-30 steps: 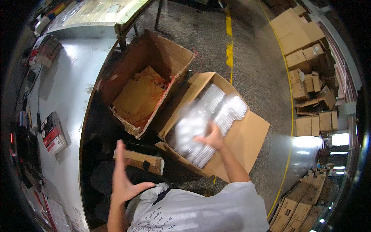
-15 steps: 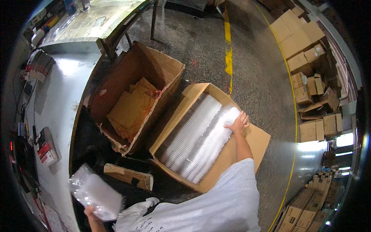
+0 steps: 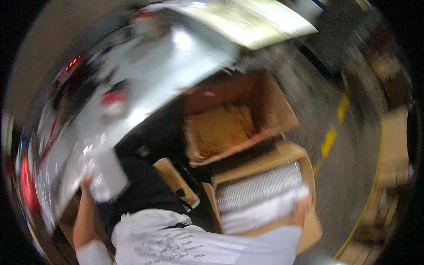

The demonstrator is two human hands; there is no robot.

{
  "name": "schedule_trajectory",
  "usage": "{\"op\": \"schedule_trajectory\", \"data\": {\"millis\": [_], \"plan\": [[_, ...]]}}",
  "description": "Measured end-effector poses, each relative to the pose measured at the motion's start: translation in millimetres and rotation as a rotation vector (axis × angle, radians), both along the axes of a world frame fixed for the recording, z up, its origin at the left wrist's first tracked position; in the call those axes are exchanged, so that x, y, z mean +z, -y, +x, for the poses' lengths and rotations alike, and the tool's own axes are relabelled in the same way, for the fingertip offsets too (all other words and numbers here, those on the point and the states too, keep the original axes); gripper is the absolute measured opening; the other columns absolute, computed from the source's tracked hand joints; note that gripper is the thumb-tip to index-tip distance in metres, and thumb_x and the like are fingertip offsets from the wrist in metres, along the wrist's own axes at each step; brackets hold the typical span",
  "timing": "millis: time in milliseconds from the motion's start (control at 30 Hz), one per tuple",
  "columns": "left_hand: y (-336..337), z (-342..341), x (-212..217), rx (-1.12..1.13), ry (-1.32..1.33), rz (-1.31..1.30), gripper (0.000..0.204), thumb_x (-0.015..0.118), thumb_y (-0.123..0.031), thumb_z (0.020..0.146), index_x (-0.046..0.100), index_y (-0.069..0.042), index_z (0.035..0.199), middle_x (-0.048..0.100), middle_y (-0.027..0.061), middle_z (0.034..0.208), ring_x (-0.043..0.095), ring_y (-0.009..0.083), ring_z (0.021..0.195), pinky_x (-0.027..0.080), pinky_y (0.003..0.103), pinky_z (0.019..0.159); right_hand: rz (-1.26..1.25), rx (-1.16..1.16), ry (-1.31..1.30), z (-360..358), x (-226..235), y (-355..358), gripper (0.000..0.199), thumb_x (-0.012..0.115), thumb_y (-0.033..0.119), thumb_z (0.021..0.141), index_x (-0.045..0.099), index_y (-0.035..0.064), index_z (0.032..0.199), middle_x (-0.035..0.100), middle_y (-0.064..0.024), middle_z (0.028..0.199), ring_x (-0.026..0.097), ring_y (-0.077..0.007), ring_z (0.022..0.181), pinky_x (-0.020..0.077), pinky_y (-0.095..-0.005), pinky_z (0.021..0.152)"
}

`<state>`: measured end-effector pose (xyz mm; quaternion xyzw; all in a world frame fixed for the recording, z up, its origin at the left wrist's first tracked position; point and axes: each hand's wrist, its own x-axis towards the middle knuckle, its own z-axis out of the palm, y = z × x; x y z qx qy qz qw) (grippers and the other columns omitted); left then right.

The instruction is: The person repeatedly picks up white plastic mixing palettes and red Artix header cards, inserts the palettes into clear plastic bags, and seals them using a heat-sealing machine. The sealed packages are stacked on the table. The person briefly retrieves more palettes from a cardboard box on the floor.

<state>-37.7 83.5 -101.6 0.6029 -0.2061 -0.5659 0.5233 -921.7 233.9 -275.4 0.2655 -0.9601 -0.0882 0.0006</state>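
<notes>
At the left, my left hand (image 3: 86,182) is closed on the edge of a white packet (image 3: 106,176) in clear, shiny plastic, held above my dark-trousered lap beside the worktable. What is inside the wrap is too blurred to name. My right hand (image 3: 302,206) is at the right end of the rows of thin white pieces (image 3: 260,190), which stand packed on edge in an open cardboard box (image 3: 304,161). Motion smears its fingers, so their grip cannot be made out.
Beyond the box stands a larger open carton (image 3: 282,104) with flat brown cardboard inside. A small brown cardboard piece (image 3: 176,181) lies near my legs. The pale worktable (image 3: 176,75) runs along the left, with a red-and-white item (image 3: 114,104) on it. Yellow floor marking (image 3: 329,141) shows at the right.
My view has swung left, so the boxes and table sit farther right in the picture. The packet stays in my left hand; my right hand is still at the end of the white rows.
</notes>
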Motion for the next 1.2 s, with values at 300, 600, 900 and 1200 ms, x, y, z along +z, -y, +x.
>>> {"op": "schedule_trajectory", "data": {"millis": [300,600,900,1200], "plan": [[23,1,74,0.153,0.064,-0.303,0.059,0.059,-0.033,0.077,0.046,0.000,0.123,0.058,0.0144,0.110,0.060,0.0282,0.096,0.052,0.042,0.083,-0.276,-0.021,-0.088,40,53,59,0.091,0.079,0.018,0.060,0.031,0.0049,0.136,0.047,-0.0156,0.126,0.049,-0.0299,0.112,0.0393,-0.0441,0.095],[60,30,81,0.221,0.113,0.014,0.051,0.075,-0.021,0.073,0.054,0.006,0.111,0.063,0.0137,0.098,0.064,0.0194,0.082,0.054,0.032,0.068,-0.914,0.510,1.866,372,284,269,0.062,0.064,0.018,0.070,0.042,-0.0047,0.124,0.052,-0.0161,0.115,0.054,-0.0279,0.101,0.0459,-0.0374,0.087],[43,44,90,0.233,0.130,0.027,0.056,0.075,-0.023,0.072,0.050,0.004,0.114,0.060,0.0134,0.102,0.060,0.0198,0.089,0.050,0.031,0.076,0.128,0.692,1.896,718,283,369,0.057,0.069,0.022,0.073,0.049,0.0001,0.122,0.058,-0.0123,0.109,0.058,-0.0220,0.097,0.0471,-0.0335,0.085],[38,43,81,0.100,0.262,0.023,0.063,0.072,-0.027,0.072,0.044,0.004,0.120,0.044,0.0191,0.114,0.047,0.0303,0.108,0.037,0.037,0.094,0.093,1.123,1.540,729,265,342,0.064,0.069,0.042,0.074,0.053,-0.0020,0.118,0.045,-0.0231,0.118,0.044,-0.0323,0.114,0.0339,-0.0376,0.098]]}}
